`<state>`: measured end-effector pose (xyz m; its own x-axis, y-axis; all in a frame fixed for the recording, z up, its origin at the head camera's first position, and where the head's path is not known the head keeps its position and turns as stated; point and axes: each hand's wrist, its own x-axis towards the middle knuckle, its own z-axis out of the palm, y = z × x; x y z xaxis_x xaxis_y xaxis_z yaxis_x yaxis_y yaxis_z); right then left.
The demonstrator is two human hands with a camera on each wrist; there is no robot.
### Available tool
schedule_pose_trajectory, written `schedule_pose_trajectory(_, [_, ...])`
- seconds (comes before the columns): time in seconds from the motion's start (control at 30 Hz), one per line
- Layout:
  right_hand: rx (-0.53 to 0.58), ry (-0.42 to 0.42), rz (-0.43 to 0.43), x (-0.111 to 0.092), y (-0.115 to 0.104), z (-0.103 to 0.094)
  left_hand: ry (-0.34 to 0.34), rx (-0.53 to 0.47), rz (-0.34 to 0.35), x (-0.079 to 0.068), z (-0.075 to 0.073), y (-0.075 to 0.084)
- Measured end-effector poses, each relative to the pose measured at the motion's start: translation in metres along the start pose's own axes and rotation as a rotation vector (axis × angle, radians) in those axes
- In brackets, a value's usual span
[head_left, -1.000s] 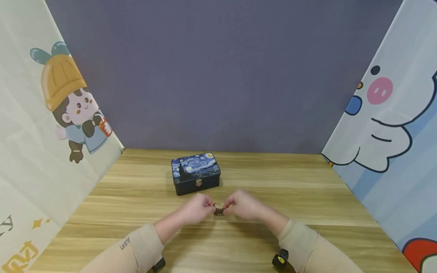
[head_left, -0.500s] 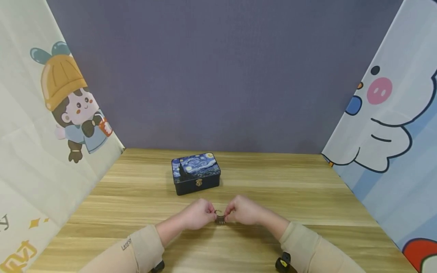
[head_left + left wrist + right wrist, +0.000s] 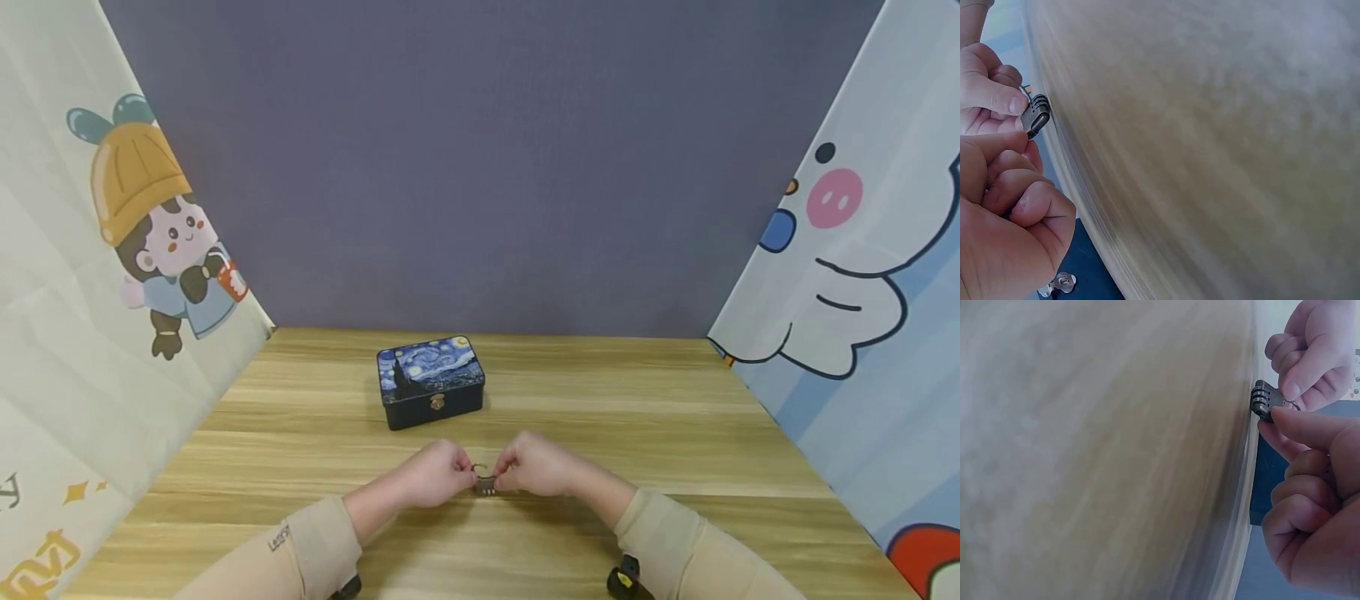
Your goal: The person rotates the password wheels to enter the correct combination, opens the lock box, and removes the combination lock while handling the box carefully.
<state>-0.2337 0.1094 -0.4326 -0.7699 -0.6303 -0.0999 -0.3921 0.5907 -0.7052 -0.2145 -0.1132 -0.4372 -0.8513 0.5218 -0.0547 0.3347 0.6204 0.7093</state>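
Note:
A small dark combination padlock (image 3: pixel 486 486) with a row of number dials and a thin curved shackle is held low over the table, in front of the box. My left hand (image 3: pixel 437 475) pinches its left side between thumb and index finger. From the other side, my right hand (image 3: pixel 534 464) pinches it the same way, other fingers curled in. In the left wrist view the padlock (image 3: pixel 1036 116) has its dials facing up and outward. The right wrist view shows the padlock (image 3: pixel 1264 400) between both thumbs, part of the shackle covered by fingers.
Behind the hands stands a black tin box (image 3: pixel 431 375) with a starry night painting on its lid and a brass clasp (image 3: pixel 437 402) on the front. A wood-grain table (image 3: pixel 600 400) lies beneath. A grey panel (image 3: pixel 487 167) and printed cartoon sheets enclose it.
Both hands and the padlock have come slightly nearer the body, mostly in the first half second. The dials now show more plainly toward the head camera. The box has stayed still.

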Motion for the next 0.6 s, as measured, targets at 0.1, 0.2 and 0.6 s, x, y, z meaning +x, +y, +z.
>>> schedule_pose_trajectory(0.1, [0.0, 0.004, -0.002, -0.0002, -0.0002, 0.0002, 0.005, 0.004, 0.003, 0.0, 0.0008, -0.0002])
schedule_pose_trajectory(0.2, [-0.009, 0.009, -0.005, 0.0002, -0.0002, 0.0002, 0.006, 0.007, 0.01, -0.0002, 0.0016, 0.0003])
schedule_pose_trajectory(0.6, [-0.005, -0.004, -0.027, 0.0045, 0.0024, 0.0001, -0.008, 0.107, 0.0, -0.0004, 0.0003, 0.0079])
